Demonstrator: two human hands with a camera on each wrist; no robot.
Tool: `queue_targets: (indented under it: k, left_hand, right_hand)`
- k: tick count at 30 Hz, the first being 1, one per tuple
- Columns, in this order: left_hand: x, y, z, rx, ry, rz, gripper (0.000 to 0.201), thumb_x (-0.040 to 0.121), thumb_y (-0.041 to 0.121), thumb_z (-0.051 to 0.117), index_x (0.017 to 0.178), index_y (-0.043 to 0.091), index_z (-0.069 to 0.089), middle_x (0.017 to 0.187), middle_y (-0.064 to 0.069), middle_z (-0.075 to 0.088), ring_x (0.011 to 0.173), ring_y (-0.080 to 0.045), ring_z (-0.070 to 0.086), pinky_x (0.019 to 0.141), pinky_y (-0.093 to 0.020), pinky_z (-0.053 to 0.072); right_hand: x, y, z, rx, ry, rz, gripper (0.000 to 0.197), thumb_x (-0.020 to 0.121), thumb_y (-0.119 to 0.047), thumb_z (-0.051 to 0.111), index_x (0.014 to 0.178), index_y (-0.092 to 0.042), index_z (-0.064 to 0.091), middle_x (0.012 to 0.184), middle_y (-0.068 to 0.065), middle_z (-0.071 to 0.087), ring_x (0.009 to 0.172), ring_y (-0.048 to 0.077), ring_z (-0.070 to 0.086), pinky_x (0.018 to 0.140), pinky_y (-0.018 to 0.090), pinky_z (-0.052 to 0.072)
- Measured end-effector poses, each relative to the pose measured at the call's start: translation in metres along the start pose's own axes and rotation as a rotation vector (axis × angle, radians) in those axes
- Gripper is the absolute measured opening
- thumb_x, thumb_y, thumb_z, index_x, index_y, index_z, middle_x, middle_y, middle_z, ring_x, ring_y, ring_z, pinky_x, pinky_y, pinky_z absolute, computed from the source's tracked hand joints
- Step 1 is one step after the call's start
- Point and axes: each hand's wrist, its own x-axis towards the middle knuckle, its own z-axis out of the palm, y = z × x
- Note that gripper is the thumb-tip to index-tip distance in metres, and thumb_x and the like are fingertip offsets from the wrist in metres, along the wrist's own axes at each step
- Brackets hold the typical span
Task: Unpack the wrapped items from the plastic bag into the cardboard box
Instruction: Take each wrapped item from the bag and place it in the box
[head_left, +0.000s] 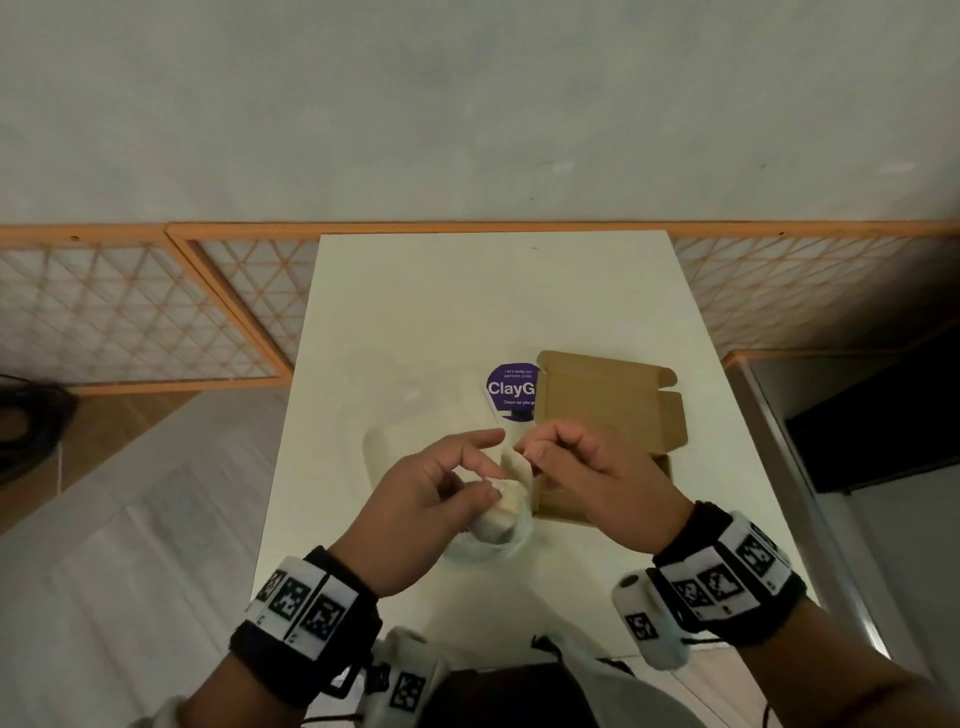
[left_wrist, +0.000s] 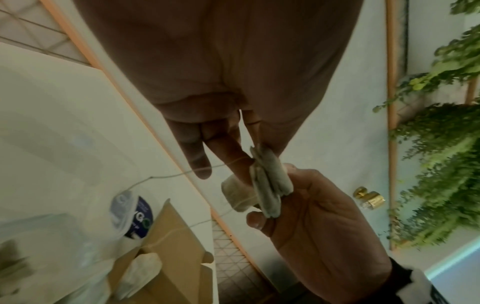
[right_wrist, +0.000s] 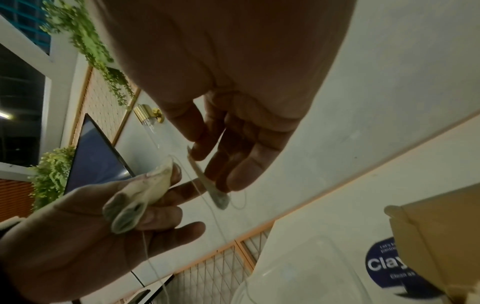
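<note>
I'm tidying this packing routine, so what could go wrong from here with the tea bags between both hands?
The thin strings loop between the left hand and right hand; pulling apart may tangle them or tear a tea bag. A dropped one could land beside the cardboard box, since the hands are at its near edge.

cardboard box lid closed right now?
No. The cardboard box lies open on the table, its lid flap folded back, beside the right hand.
</note>
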Motion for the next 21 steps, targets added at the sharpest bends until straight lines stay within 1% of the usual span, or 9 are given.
queue_targets:
  k: [2,4,7,9,12,14,16,18,21]
  left_hand:
    - [0.004,0.007,0.001,-0.006,-0.018,0.023,0.017,0.095,0.003,0.068,0.095,0.019,0.073,0.138,0.023,0.063,0.059,-0.014,0.054,0.068,-0.028,0.054]
    - [0.008,0.012,0.002,-0.015,-0.024,0.035,0.018,0.096,0.007,0.069,0.094,0.025,0.073,0.131,0.018,0.069,0.064,-0.02,0.057,0.071,-0.04,0.056]
    - [0.01,0.014,0.003,-0.016,0.014,0.032,0.011,0.09,0.023,0.069,0.094,0.032,0.074,0.094,0.0,0.079,0.071,-0.031,0.065,0.073,-0.049,0.058]
    - [0.009,0.014,0.004,-0.037,0.034,0.036,0.009,0.088,0.026,0.069,0.093,0.03,0.074,0.081,-0.008,0.076,0.074,-0.033,0.068,0.072,-0.049,0.058]
    - [0.01,0.013,0.007,-0.102,0.033,0.053,0.011,0.087,0.02,0.071,0.097,0.024,0.073,0.084,-0.002,0.073,0.075,-0.021,0.065,0.07,-0.034,0.055]
    - [0.012,0.01,0.008,-0.14,0.028,0.039,0.024,0.086,0.018,0.073,0.109,0.026,0.071,0.087,0.002,0.071,0.078,-0.016,0.065,0.073,-0.028,0.054]
    - [0.013,0.009,0.008,-0.107,0.011,0.019,0.028,0.088,0.017,0.074,0.114,0.027,0.072,0.09,0.001,0.073,0.083,-0.015,0.069,0.078,-0.027,0.056]
    - [0.014,0.01,0.009,-0.065,-0.019,0.02,0.017,0.093,0.009,0.073,0.106,0.02,0.077,0.093,0.0,0.078,0.085,-0.015,0.073,0.08,-0.026,0.057]
    - [0.016,0.012,0.011,-0.015,-0.007,0.068,0.014,0.095,0.005,0.071,0.098,0.018,0.078,0.091,-0.004,0.079,0.085,-0.022,0.074,0.078,-0.031,0.06]
  right_hand:
    - [-0.002,-0.005,-0.004,0.009,-0.031,-0.025,0.021,0.106,-0.02,0.053,0.095,-0.01,0.068,0.091,0.013,0.07,0.085,0.04,0.063,0.077,0.063,0.053]
    - [-0.005,-0.008,-0.008,0.002,-0.054,-0.051,0.022,0.106,-0.021,0.053,0.096,-0.01,0.068,0.089,0.011,0.069,0.082,0.038,0.062,0.076,0.062,0.053]
    - [-0.008,-0.011,-0.011,-0.003,-0.064,-0.084,0.021,0.107,-0.021,0.053,0.097,-0.01,0.069,0.087,0.008,0.068,0.082,0.035,0.063,0.076,0.062,0.053]
    - [-0.01,-0.012,-0.012,0.005,-0.072,-0.08,0.021,0.107,-0.023,0.054,0.098,-0.011,0.069,0.089,0.008,0.069,0.083,0.036,0.064,0.077,0.062,0.053]
    - [-0.012,-0.012,-0.016,-0.024,-0.075,-0.091,0.019,0.107,-0.025,0.055,0.098,-0.015,0.069,0.089,0.003,0.07,0.084,0.03,0.066,0.079,0.06,0.055]
    - [-0.011,-0.014,-0.021,-0.113,-0.056,-0.132,0.018,0.107,-0.024,0.054,0.096,-0.019,0.068,0.088,-0.004,0.069,0.084,0.021,0.065,0.08,0.051,0.055]
    - [-0.007,-0.015,-0.024,-0.214,-0.008,-0.184,0.018,0.108,-0.024,0.053,0.093,-0.021,0.064,0.085,-0.008,0.065,0.082,0.019,0.062,0.076,0.04,0.053]
    - [0.0,-0.014,-0.025,-0.304,0.052,-0.227,0.018,0.107,-0.024,0.052,0.093,-0.021,0.062,0.083,-0.01,0.061,0.081,0.018,0.059,0.072,0.031,0.048]
    - [0.011,-0.005,-0.02,-0.283,0.075,-0.215,0.021,0.106,-0.03,0.05,0.094,-0.019,0.063,0.082,-0.008,0.062,0.08,0.017,0.058,0.072,0.036,0.049]
